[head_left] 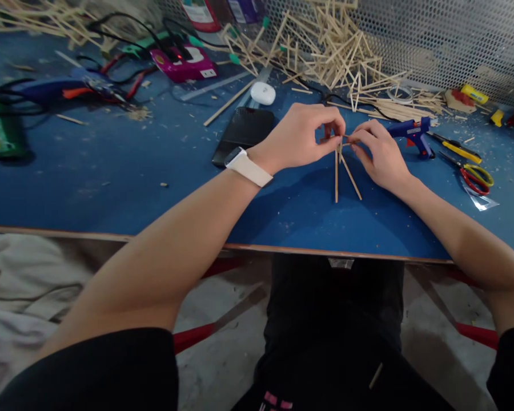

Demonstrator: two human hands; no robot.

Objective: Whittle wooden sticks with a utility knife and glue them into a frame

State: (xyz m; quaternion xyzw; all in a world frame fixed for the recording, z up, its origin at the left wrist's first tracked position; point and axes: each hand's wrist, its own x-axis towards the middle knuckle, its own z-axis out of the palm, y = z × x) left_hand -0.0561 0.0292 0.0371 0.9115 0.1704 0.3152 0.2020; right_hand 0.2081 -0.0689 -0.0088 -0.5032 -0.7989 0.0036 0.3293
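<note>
My left hand and my right hand meet over the blue table, both pinching the top of a small frame of thin wooden sticks. Two of its sticks splay down toward me and rest on the table. The left wrist carries a white watch. Fingers of both hands are closed on the sticks' joint.
A black phone and a white case lie left of my hands. A blue glue gun, yellow pliers and red scissors lie to the right. A big heap of sticks sits behind, before a perforated wall. Cables and a pink charger lie far left.
</note>
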